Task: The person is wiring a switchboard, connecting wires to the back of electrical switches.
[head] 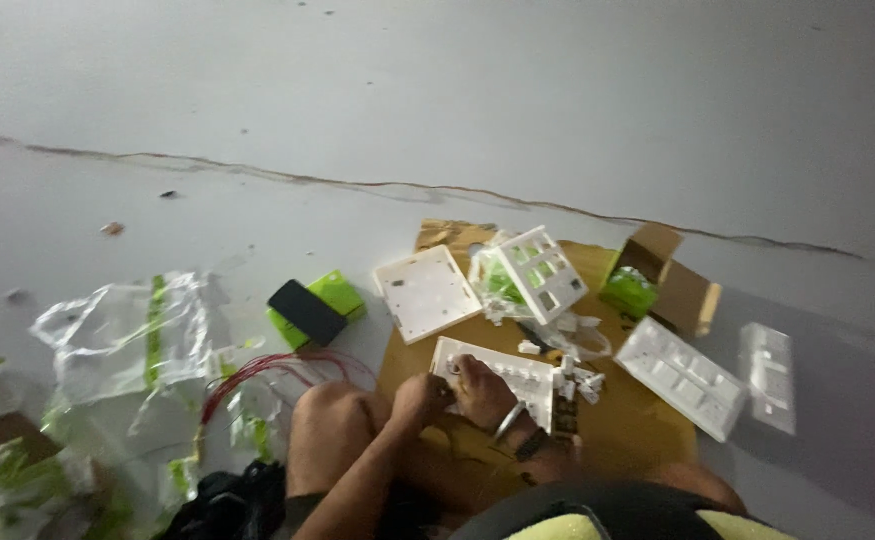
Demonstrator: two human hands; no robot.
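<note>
I sit on a grey floor with a long white switch plate [513,376] lying on a brown cardboard sheet [629,425] in front of me. My left hand [420,397] is curled into a fist against the plate's left end. My right hand [481,388], with a bangle on the wrist, presses down on the plate's left part, fingers bent over it. Whether a small part sits between the fingers is hidden. Small white switch pieces [579,381] lie just right of the plate.
A square white plate [425,292], a slotted white frame [537,271], an open cardboard box [679,288] with a green packet [629,291] and two more white plates [679,365] [768,362] lie beyond. Left: black phone [304,311], red wires [262,371], plastic bags [127,340].
</note>
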